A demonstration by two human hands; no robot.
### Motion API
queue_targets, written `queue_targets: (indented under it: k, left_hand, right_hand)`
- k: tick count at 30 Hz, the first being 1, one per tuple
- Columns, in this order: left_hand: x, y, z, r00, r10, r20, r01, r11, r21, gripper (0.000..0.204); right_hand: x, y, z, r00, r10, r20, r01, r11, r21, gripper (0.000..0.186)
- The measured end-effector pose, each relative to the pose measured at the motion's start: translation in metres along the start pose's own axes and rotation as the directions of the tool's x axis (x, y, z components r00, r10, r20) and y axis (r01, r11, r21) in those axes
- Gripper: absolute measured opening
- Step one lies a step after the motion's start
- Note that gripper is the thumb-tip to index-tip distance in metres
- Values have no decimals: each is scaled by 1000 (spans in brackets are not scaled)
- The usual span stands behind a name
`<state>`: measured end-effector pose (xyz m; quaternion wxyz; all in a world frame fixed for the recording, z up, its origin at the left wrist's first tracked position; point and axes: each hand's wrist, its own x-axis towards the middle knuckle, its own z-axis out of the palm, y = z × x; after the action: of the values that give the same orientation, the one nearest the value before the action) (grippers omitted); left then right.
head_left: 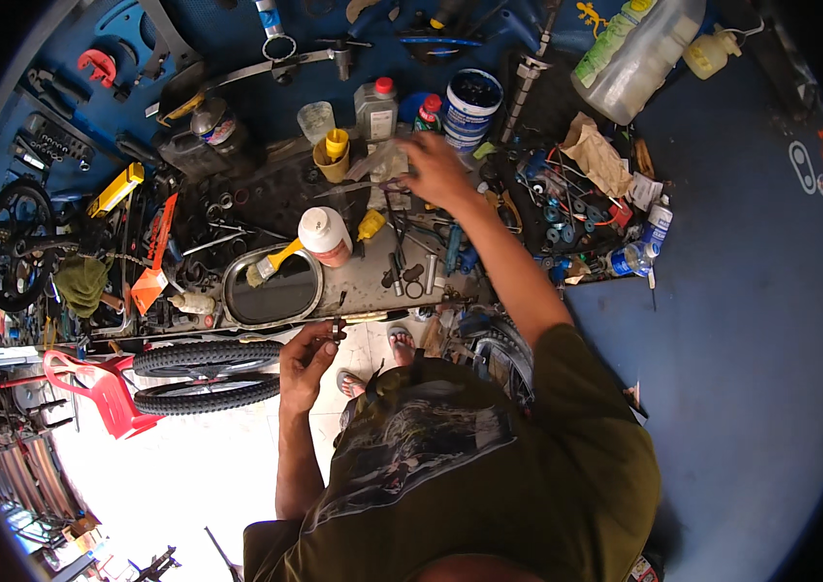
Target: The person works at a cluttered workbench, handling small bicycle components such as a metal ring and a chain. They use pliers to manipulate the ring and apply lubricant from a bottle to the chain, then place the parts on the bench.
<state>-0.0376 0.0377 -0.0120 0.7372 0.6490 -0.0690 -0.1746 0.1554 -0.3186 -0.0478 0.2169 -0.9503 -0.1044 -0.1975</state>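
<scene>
My left hand (pixel 307 361) is closed on a small dark metal part (pixel 336 330), held just in front of the bench's front edge. My right hand (pixel 434 173) is stretched over the back middle of the bench, fingers curled beside a blurred, pale translucent item (pixel 382 160); whether it grips it is unclear. Nearby stand a yellow cup (pixel 331 165), a grey red-capped container (pixel 377 114) and a white bottle (pixel 325 236). An oval metal tray (pixel 271 308) of dark liquid carries a yellow-handled brush (pixel 282 256). Loose metal sockets (pixel 431 274) lie right of the bottle.
The cluttered bench (pixel 351 291) backs onto a blue tool wall (pixel 334 24). A chainring (pixel 16 242) is at left, a parts pile (pixel 566 204) at right. Below are bicycle tyres (pixel 208 388), a red plastic chair (pixel 96 388) and my sandalled feet (pixel 402 344).
</scene>
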Motion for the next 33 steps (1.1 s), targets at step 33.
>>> queue_targets:
  k: [33]
  left_hand:
    - [-4,-3,-19,998,-44,40,44,999,16,37]
  right_hand:
    - [-50,74,-110,935,333,-122,-354,895,-270,32]
